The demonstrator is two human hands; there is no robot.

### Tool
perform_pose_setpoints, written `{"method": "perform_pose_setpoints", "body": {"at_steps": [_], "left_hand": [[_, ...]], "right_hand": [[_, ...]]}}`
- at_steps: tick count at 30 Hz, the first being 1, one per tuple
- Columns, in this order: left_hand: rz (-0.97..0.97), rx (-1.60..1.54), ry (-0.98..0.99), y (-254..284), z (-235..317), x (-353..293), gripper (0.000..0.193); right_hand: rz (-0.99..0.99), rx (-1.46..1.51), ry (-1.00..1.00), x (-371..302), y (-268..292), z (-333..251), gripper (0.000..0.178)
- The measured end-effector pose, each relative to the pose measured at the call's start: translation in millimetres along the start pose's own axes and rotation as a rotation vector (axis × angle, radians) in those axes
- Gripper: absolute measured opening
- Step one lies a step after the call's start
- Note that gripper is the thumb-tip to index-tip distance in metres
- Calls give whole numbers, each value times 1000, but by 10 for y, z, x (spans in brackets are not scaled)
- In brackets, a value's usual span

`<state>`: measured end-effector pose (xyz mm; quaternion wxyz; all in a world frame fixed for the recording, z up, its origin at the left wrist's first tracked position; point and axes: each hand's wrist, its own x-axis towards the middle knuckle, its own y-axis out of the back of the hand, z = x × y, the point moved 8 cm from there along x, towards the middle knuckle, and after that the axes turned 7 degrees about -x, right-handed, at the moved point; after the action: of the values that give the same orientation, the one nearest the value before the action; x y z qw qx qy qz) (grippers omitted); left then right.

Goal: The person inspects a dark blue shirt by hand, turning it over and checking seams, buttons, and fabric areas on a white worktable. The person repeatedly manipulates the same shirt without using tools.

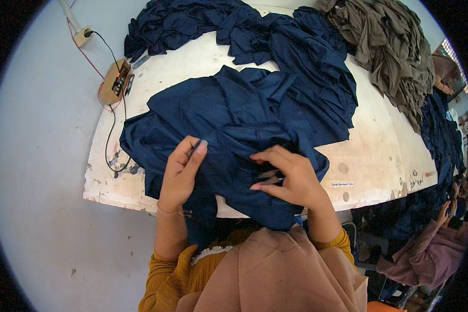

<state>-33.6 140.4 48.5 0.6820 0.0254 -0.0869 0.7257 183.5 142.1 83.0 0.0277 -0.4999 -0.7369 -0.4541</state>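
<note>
A dark navy cloth garment (pixel 234 109) lies crumpled across the table in front of me, and part of it hangs over the near edge. My left hand (pixel 182 169) is closed in a pinch on a bit of this cloth, thumb pressed against the forefinger. Over the garment's right part is my right hand (pixel 291 177), holding small dark thread snips (pixel 270 178) whose blades point left. They are slightly blurred, and the hand partly hides them. Its thumb and forefinger are spread around the snips, close to the cloth.
The pale wooden table (pixel 372 156) has a worn near edge. Behind lie a navy cloth heap (pixel 187 23) and a brown cloth heap (pixel 387 47). At left a wooden socket box (pixel 114 83) trails a black cable. Another person's purple sleeve (pixel 426 255) shows at right.
</note>
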Motion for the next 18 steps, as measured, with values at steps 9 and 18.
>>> {"method": "perform_pose_setpoints", "body": {"at_steps": [9,18], "left_hand": [[102,-209,53,163,-111,15,21],[313,-325,194,95,-248,-70,31]], "right_hand": [[-225,240,-230,-290,92,452,14],[-12,236,-196,108,-85,73,21]]}}
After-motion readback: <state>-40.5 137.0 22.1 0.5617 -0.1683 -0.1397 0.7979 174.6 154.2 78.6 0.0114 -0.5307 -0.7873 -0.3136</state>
